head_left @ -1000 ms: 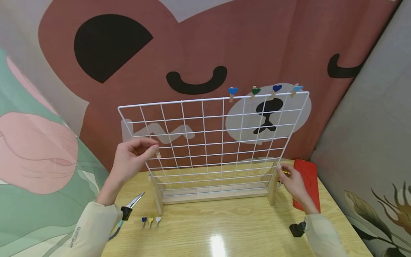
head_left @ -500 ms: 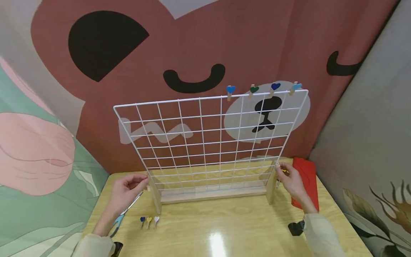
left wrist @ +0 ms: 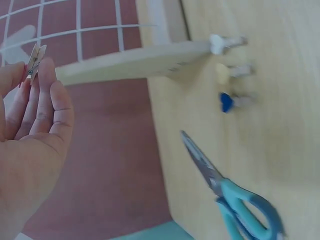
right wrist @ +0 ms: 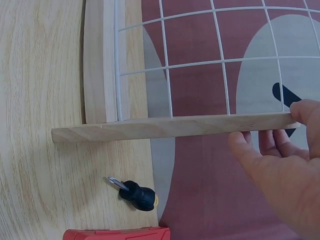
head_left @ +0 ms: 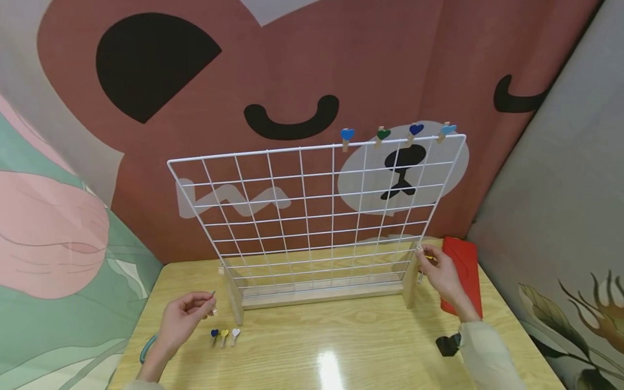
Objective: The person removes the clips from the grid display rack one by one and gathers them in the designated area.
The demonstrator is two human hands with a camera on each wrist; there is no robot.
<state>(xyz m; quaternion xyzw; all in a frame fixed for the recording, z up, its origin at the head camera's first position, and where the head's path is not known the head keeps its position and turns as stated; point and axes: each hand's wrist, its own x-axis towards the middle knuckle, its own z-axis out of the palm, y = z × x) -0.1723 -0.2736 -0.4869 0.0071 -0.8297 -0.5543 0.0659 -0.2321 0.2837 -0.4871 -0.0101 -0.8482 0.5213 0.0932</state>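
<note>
My left hand [head_left: 180,320] pinches a small wooden clothespin [left wrist: 34,61] with a red edge, low over the table left of the stand. A white wire grid [head_left: 333,181] stands upright in a wooden stand [head_left: 322,297]. At the grid's right side, my right hand [head_left: 441,275] grips the top of the stand's wooden post [right wrist: 175,129] between thumb and fingers. Heart clothespins, including a green one [head_left: 383,134] and a dark blue one [head_left: 416,129], sit clipped along the top wire at right. Dark blue [head_left: 214,333], yellow [head_left: 225,333] and white [head_left: 236,333] heart clothespins lie near my left hand.
Scissors with teal handles [left wrist: 250,205] lie at the table's left, partly behind my left arm in the head view. Beyond the right post are a stubby screwdriver [right wrist: 139,196] and a flat red case [head_left: 460,273]. A patterned curtain [head_left: 292,65] hangs close behind.
My left hand has come down from the grid's left side, past the left post, to low above the table, still with the clothespin. My right hand keeps its grip on the right post.
</note>
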